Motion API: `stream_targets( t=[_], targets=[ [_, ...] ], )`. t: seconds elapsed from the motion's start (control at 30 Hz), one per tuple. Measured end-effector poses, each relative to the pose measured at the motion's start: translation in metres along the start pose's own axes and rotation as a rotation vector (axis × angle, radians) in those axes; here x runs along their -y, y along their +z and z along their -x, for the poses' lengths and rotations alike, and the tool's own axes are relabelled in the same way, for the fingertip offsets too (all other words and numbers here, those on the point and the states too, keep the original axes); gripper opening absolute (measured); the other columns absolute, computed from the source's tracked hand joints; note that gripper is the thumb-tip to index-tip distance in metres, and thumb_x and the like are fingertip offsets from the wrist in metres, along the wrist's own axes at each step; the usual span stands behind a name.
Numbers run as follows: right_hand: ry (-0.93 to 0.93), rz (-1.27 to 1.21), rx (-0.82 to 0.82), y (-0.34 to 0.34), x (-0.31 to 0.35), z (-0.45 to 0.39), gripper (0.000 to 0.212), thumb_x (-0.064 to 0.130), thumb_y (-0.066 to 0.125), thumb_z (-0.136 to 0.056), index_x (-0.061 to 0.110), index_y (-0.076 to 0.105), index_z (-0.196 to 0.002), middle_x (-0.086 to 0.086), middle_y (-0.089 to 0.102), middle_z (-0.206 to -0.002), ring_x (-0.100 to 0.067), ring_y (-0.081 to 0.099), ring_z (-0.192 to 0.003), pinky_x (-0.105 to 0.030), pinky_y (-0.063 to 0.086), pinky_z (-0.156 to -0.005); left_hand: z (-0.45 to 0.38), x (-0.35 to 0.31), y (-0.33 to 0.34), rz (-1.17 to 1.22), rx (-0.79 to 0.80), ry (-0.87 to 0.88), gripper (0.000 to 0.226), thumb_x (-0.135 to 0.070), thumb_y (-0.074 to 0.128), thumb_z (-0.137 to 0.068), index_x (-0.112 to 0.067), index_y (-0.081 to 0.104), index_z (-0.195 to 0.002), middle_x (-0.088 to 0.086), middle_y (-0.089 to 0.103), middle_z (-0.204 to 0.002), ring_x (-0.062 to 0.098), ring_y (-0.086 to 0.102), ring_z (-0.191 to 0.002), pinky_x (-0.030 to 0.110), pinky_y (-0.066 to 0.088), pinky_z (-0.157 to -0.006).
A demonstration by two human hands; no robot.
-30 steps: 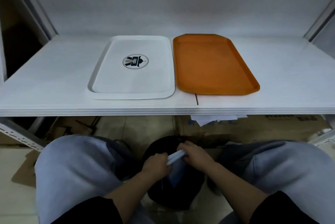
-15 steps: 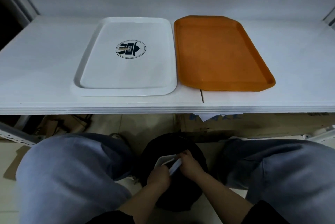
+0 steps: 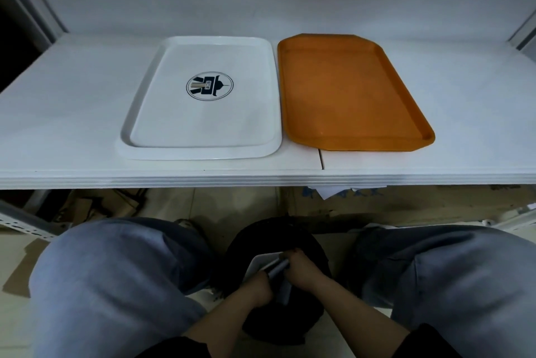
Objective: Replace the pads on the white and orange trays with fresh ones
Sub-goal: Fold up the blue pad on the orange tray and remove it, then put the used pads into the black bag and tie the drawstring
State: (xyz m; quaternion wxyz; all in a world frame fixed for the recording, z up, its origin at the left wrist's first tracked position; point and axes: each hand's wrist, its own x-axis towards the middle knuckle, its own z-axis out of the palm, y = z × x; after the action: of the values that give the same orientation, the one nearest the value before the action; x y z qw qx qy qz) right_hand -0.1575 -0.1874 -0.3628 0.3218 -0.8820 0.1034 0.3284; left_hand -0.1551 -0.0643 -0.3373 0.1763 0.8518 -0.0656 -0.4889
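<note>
A white tray (image 3: 200,137) with a round dark logo lies on the white shelf, and an orange tray (image 3: 348,96) lies right beside it; both show bare bottoms. Below the shelf, between my knees, both hands are down in a black bag (image 3: 278,244). My left hand (image 3: 258,289) and my right hand (image 3: 301,272) together grip a folded white pad (image 3: 262,263), whose corner sticks up out of the bag. How much of the pad sits inside the bag is hidden.
The white shelf (image 3: 72,114) has bare surface to the left of the white tray and to the right of the orange tray. Under the shelf lie cardboard pieces (image 3: 406,201) and loose white paper (image 3: 330,190). My grey-trousered knees flank the bag.
The view has moved closer to the shelf and tilted down. My hands have pushed the folded pad deeper in the black bag, and a white corner of it now shows above them.
</note>
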Motion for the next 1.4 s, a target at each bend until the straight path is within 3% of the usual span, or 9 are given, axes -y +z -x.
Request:
stream_targets(
  t=[0.13,0.23,0.33,0.53,0.73,0.87,0.97,1.13,1.4],
  targets=[
    [-0.046,-0.080,-0.090,-0.025,0.004,0.016,0.030,0.013,0.048,-0.094,0.013,0.063,-0.120,-0.007,0.061,-0.127,-0.020,0.057,-0.114,-0.025,0.045,-0.093,0.012,-0.006,-0.011,0.051,-0.160,0.065,0.036,-0.010,0.040,-0.098,-0.001,0.049,-0.132,0.017,0.052,-0.135,0.028,0.051,-0.122,0.028,0.040,-0.094],
    [-0.059,-0.216,-0.214,-0.043,0.005,0.028,0.023,0.008,0.047,-0.094,0.017,0.066,-0.104,-0.004,0.068,-0.103,-0.012,0.063,-0.086,-0.016,0.047,-0.070,0.017,-0.013,-0.027,0.047,-0.226,0.067,0.034,-0.018,0.043,-0.095,-0.006,0.059,-0.123,0.012,0.060,-0.126,0.026,0.057,-0.115,0.027,0.045,-0.088],
    [-0.039,-0.352,-0.351,-0.058,-0.002,0.036,0.026,0.007,0.045,-0.095,0.027,0.059,-0.085,0.002,0.066,-0.085,-0.011,0.060,-0.070,-0.025,0.051,-0.068,0.020,-0.023,-0.043,0.019,-0.303,0.118,0.034,-0.020,0.048,-0.093,-0.013,0.061,-0.123,0.005,0.060,-0.129,0.023,0.055,-0.119,0.025,0.043,-0.093],
    [0.043,-0.463,-0.441,-0.075,-0.027,0.026,0.022,0.011,0.046,-0.097,0.014,0.065,-0.108,-0.007,0.063,-0.113,-0.016,0.057,-0.093,-0.019,0.042,-0.062,0.006,-0.050,-0.066,-0.079,-0.392,0.200,0.038,-0.020,0.048,-0.094,-0.014,0.053,-0.132,0.009,0.057,-0.132,0.025,0.053,-0.121,0.028,0.043,-0.096],
    [0.177,-0.641,-0.272,-0.059,-0.058,-0.013,0.029,0.013,0.039,-0.100,-0.005,0.059,-0.112,-0.024,0.060,-0.119,-0.035,0.056,-0.108,-0.026,0.040,-0.070,-0.024,-0.062,-0.072,-0.435,-0.379,0.175,0.055,-0.030,0.049,-0.092,-0.017,0.032,-0.143,0.011,0.030,-0.147,0.030,0.034,-0.133,0.040,0.037,-0.105],
    [0.183,-0.754,-0.146,-0.045,-0.067,-0.032,0.039,0.024,0.034,-0.103,0.002,0.051,-0.131,-0.017,0.053,-0.133,-0.029,0.051,-0.119,-0.022,0.037,-0.080,-0.044,-0.058,-0.075,-0.529,-0.304,0.139,0.060,-0.030,0.047,-0.091,-0.020,0.025,-0.147,0.010,0.022,-0.152,0.031,0.028,-0.137,0.041,0.030,-0.110],
    [0.186,-0.874,-0.107,-0.038,-0.071,-0.039,0.039,0.032,0.037,-0.102,0.009,0.056,-0.127,-0.010,0.058,-0.127,-0.022,0.055,-0.112,-0.016,0.043,-0.074,-0.054,-0.052,-0.076,-0.550,-0.249,0.104,0.062,-0.030,0.045,-0.092,-0.021,0.021,-0.149,0.010,0.018,-0.155,0.031,0.025,-0.139,0.041,0.026,-0.112],
    [0.197,-0.997,-0.069,-0.037,-0.072,-0.039,0.034,0.033,0.037,-0.102,0.014,0.061,-0.116,-0.005,0.063,-0.117,-0.008,0.058,-0.093,-0.009,0.044,-0.067,-0.060,-0.050,-0.078,-0.592,-0.250,0.096,0.061,-0.028,0.045,-0.092,-0.024,0.022,-0.148,0.009,0.029,-0.148,0.031,0.036,-0.133,0.039,0.031,-0.107],
    [0.198,-1.008,-0.002,-0.028,-0.084,-0.036,0.042,0.028,0.034,-0.103,0.003,0.045,-0.135,-0.011,0.049,-0.137,-0.016,0.051,-0.105,-0.004,0.045,-0.066,-0.072,-0.044,-0.079,-0.520,-0.203,0.107,0.043,-0.032,0.037,-0.098,-0.020,0.035,-0.140,0.011,0.047,-0.136,0.029,0.048,-0.124,0.035,0.041,-0.098]
  ],
)
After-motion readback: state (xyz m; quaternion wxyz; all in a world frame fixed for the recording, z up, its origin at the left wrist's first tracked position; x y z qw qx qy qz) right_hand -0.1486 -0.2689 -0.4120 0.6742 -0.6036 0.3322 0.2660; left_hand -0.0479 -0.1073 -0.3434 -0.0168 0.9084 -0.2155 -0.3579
